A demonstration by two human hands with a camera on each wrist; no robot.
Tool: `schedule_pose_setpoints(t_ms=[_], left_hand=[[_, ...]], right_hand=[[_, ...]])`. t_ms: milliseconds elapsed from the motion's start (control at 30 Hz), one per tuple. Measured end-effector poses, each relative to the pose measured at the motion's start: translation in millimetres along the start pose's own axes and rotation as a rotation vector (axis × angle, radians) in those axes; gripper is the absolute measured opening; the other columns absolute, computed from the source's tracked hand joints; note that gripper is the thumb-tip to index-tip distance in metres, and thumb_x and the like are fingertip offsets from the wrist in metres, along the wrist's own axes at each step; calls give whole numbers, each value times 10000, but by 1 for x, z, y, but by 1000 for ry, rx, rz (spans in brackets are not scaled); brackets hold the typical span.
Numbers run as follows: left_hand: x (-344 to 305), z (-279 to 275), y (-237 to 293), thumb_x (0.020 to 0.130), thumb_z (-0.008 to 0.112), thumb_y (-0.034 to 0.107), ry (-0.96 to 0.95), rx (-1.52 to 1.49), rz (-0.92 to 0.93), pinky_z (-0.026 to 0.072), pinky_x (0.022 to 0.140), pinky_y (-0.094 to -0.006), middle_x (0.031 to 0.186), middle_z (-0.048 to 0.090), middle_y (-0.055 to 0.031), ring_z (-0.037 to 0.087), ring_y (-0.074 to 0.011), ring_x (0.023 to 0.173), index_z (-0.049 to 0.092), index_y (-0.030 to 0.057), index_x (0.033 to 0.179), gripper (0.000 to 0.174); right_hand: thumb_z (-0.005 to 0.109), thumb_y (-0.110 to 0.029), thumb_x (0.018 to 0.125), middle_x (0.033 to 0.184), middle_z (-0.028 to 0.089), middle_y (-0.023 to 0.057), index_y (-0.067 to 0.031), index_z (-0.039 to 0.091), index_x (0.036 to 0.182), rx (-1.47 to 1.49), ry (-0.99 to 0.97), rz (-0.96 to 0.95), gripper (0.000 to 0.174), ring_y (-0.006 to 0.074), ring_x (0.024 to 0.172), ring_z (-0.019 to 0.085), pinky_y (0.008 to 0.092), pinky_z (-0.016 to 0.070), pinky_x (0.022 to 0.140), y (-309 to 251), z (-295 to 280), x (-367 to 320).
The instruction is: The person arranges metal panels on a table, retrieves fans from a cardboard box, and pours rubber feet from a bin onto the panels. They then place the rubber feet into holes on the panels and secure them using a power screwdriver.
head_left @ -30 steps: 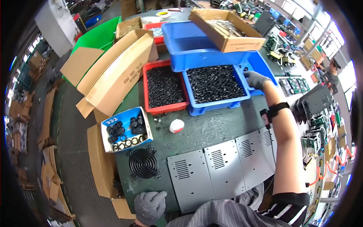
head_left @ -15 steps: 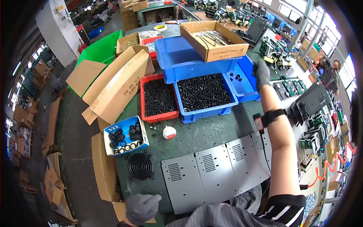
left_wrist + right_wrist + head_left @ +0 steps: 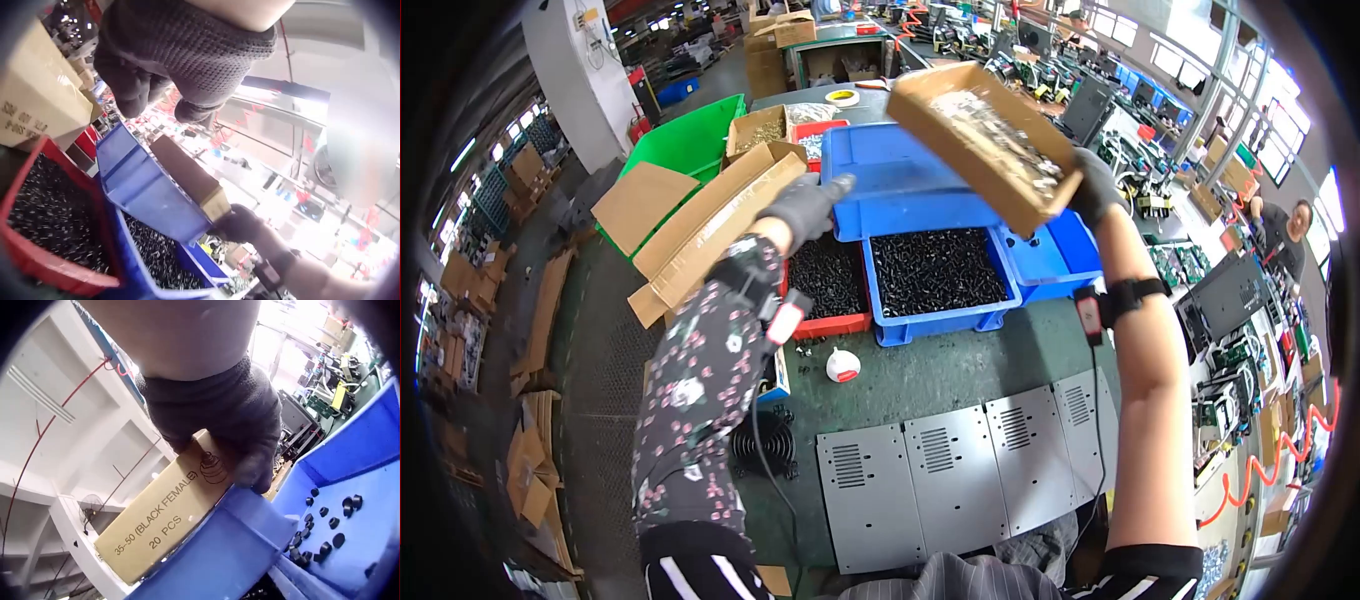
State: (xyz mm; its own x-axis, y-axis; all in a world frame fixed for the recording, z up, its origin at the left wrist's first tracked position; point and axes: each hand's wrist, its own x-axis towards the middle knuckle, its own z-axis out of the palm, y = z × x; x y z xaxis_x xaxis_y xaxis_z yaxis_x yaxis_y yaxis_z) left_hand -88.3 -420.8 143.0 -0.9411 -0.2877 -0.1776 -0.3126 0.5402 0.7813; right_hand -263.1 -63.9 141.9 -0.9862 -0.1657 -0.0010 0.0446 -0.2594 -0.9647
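Observation:
In the head view the right hand point(image 3: 1100, 190), in a grey glove, grips the right end of a shallow cardboard box point(image 3: 985, 140) of small metal parts, which tilts above an empty-looking blue bin point(image 3: 890, 180). From the right wrist view, the glove point(image 3: 215, 412) covers a corner of the printed box point(image 3: 165, 515). The gloved left hand point(image 3: 808, 205) hovers over the red bin point(image 3: 832, 325) of black screws, fingers extended toward the blue bin, holding nothing visible. The left wrist view shows that hand point(image 3: 181, 59) above the bins. Below lies a blue bin point(image 3: 945, 325) of black screws.
Four grey vented plates point(image 3: 960, 485) lie along the near edge. A white bottle point(image 3: 842, 366) and a black fan guard point(image 3: 762, 445) stand nearby. Open cartons point(image 3: 725, 225) and a green bin point(image 3: 690, 135) are at left. Another blue bin point(image 3: 1055, 262) holds black caps.
The left hand has risen from the near edge to above the red bin. The right hand has moved from the right-hand blue bin onto the cardboard box, which is now tilted.

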Motion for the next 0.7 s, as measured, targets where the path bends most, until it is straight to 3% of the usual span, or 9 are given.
schedule_pose_setpoints(t_ms=[133, 167, 200, 267, 333, 400, 500, 567, 700], left_hand=[[21, 17, -5, 843, 536, 362, 25, -207, -102, 481, 498, -249, 828, 563, -65, 578, -158, 666, 522, 64, 1021, 348], [23, 16, -2, 843, 537, 303, -15, -297, -130, 485, 470, -251, 801, 554, -73, 580, -165, 635, 515, 56, 991, 288], [23, 14, -1, 843, 537, 303, -26, -292, -124, 485, 470, -251, 801, 554, -73, 580, -165, 635, 515, 56, 991, 288], [23, 3, -6, 838, 530, 214, 115, -585, -33, 522, 456, -256, 859, 591, -138, 616, -195, 605, 503, 31, 1030, 267], [17, -21, -1, 849, 510, 169, 103, -616, 96, 512, 442, -240, 792, 581, -136, 595, -180, 557, 516, 28, 945, 170], [1, -42, 20, 857, 501, 149, 123, -688, 48, 512, 433, -239, 730, 570, -120, 571, -175, 512, 515, 22, 897, 134], [12, -78, 23, 846, 539, 154, 47, -816, 118, 516, 420, -218, 744, 571, -96, 583, -159, 564, 530, 24, 871, 132], [-4, -90, 46, 864, 523, 144, 145, -918, 216, 537, 452, -220, 719, 572, -96, 595, -162, 587, 534, 12, 854, 133], [-10, -99, 50, 858, 530, 134, 153, -890, 239, 549, 487, -217, 716, 566, -104, 600, -180, 600, 524, 0, 861, 135]], right_hand=[[467, -186, 787, 832, 577, 94, -33, 516, 962, 260, 11, -16, 237, 220, 767, 588, 347, 517, 656, -26, -47, -31], [466, -189, 795, 878, 578, 93, -34, 505, 989, 173, 23, 6, 252, 230, 825, 582, 380, 506, 715, -35, -65, -44], [480, -199, 800, 892, 576, 93, -38, 496, 1010, 197, 202, -29, 266, 232, 834, 583, 383, 507, 712, -44, -58, -61], [499, -216, 803, 899, 576, 92, -43, 493, 1023, 209, 229, -56, 280, 230, 817, 585, 368, 518, 663, -44, -96, -63], [514, -281, 808, 863, 571, 89, -47, 514, 973, 215, 213, -32, 286, 220, 750, 576, 320, 508, 594, -40, -139, -57], [515, -303, 807, 816, 557, 82, -53, 522, 940, -123, 264, -168, 283, 205, 703, 558, 298, 489, 553, -27, -171, -58], [522, -318, 798, 797, 539, 88, -60, 518, 927, 36, 371, -66, 289, 196, 678, 540, 293, 472, 524, -27, -164, -72], [532, -320, 785, 798, 525, 81, -72, 515, 925, 102, 448, -13, 286, 190, 677, 528, 300, 472, 526, -28, -150, -84], [526, -320, 786, 789, 521, 60, -93, 521, 928, 168, 506, -19, 268, 181, 661, 508, 297, 460, 497, -16, -152, -80]])
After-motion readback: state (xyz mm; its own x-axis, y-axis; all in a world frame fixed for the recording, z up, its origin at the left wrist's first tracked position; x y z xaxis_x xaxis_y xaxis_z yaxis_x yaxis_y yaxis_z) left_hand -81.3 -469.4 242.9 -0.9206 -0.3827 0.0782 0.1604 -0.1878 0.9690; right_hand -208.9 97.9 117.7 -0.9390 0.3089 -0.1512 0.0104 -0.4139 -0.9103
